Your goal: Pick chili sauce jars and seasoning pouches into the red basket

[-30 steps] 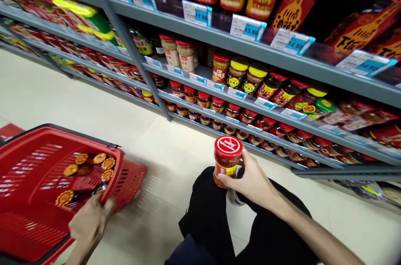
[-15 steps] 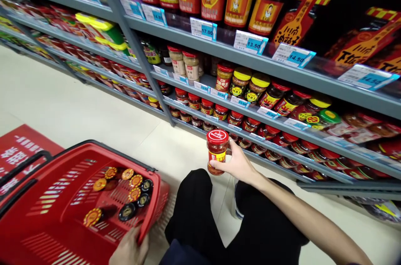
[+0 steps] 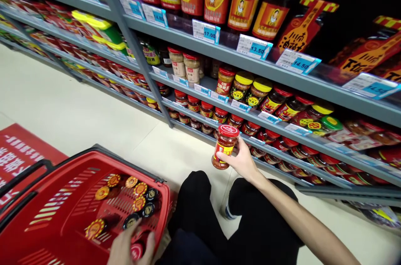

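Note:
My right hand [image 3: 242, 162] is closed around the side of a glass sauce jar [image 3: 224, 148] with a red lid and a red and yellow label. It holds the jar upright above the floor, in front of my knees. My left hand [image 3: 128, 245] is inside the near right corner of the red shopping basket [image 3: 62, 223], its thumb and fingers spread. Between them shows a red-lidded jar [image 3: 137, 251]; whether they touch it I cannot tell. Several jars with yellow-and-red lids [image 3: 95, 228] and black lids [image 3: 130, 220] stand in the basket.
Shelving [image 3: 219, 56] with rows of sauce jars runs along the far side and right. Large bottles [image 3: 216, 3] stand on the upper shelf behind price tags [image 3: 255, 47]. A red floor sign [image 3: 25, 152] lies left of the basket. My black-clad knees [image 3: 194, 198] are bent below.
My left hand has left the basket's rim and moved inside, where a red lid now shows between its fingers. The right hand has shifted slightly right and up with its jar.

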`<state>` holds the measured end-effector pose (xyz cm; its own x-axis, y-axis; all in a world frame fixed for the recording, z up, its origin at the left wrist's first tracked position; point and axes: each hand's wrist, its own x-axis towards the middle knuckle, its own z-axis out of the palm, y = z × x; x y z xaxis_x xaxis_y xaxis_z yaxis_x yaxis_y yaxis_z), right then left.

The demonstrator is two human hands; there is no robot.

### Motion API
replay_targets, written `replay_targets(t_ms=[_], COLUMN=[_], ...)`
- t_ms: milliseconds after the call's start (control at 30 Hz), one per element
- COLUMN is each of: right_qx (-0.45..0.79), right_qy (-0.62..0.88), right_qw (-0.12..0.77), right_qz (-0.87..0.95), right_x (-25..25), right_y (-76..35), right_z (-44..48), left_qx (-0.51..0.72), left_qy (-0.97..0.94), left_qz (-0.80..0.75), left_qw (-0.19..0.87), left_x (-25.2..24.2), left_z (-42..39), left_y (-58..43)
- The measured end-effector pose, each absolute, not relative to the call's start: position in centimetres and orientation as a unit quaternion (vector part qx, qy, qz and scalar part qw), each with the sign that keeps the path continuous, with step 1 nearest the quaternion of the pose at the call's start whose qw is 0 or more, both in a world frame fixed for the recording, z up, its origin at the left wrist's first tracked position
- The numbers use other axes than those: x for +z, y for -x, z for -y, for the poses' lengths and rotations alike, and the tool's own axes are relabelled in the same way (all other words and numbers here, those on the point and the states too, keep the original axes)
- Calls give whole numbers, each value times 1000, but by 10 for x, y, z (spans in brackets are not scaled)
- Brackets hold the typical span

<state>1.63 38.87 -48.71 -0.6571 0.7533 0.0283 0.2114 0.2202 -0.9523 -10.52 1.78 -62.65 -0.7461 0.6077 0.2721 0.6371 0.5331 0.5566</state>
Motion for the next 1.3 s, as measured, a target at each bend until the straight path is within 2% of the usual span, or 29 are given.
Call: replay_targets(t_ms=[167,300,467,600,700,867,1067,1300], right_qx=[537,515,476,430,420,436,456,439], right_qy=[340,371,403,402,407,392,358,347], right_qw=[273,282,287,313,313,326,316,345], right_qz=[722,720,727,746,749,742,751,754], right_x=[-485,-488,-494,-498,-497,-493,-492,-481], right_y=[-19,-21,-26,-27,-24,-15,-12,-19], right_z=[-405,-415,-429,-440,-444,-434,-417,-421], left_qx=[-431,-554,-647,-687,-688,-666,-521,-397], left_qy=[433,483,489,455,427,465,606,696], left_qz=[788,674,585,562,579,583,590,574], left_qw=[75,76,6,-74,-98,-18,120,169], left_x=[-540,-497,-461,-465,-478,-470,-420,-399], left_z=[-128,-248,-360,-398,-402,-397,-422,-456], left_y=[165,184,186,189,201,213,207,184])
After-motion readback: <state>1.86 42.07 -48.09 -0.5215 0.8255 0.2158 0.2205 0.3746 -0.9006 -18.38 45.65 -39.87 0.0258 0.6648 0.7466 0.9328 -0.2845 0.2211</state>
